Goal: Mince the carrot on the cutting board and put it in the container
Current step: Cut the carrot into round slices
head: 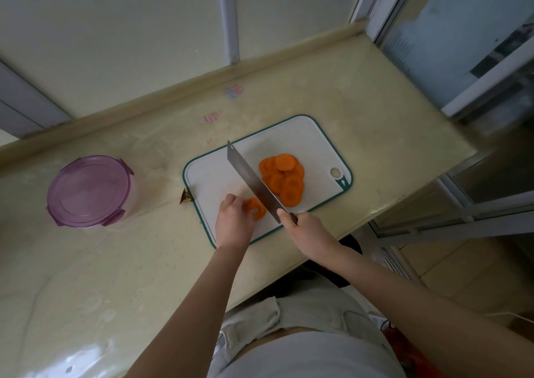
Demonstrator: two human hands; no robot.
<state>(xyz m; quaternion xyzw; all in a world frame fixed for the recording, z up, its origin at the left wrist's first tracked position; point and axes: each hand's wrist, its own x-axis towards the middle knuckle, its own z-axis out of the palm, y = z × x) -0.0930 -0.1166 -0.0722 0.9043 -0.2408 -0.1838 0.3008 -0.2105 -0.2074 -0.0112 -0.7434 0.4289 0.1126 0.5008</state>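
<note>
A white cutting board (211, 181) with a green rim lies on a pale yellow counter (361, 123). The left hand (234, 218) rests on the near part of the board with its fingers curled down, the fingertips pinching a small stack of carrot slices (256, 208) against the board. The stack sticks out from under the fingers on the side toward the knife (251, 181).

The right hand (303, 227) is wrapped tightly round the knife's handle at the near edge of the board; most of the handle is hidden inside the fist. The wide steel blade runs from that hand away across the board, its flat side showing. It stands just beside the small stack, on the stack's right. Whether the edge touches the board or the carrot cannot be told.

On the other side of the blade, toward the board's right end, lies a pile of carrot slices (284, 179), round and overlapping, with no hand on it. The blade stands between this pile and the stack under the left hand.

The container (86, 192) stands on the counter well to the left of the board, apart from both hands, with its purple lid on. A small brown scrap (186, 197) lies on the counter against the board's left edge.
</note>
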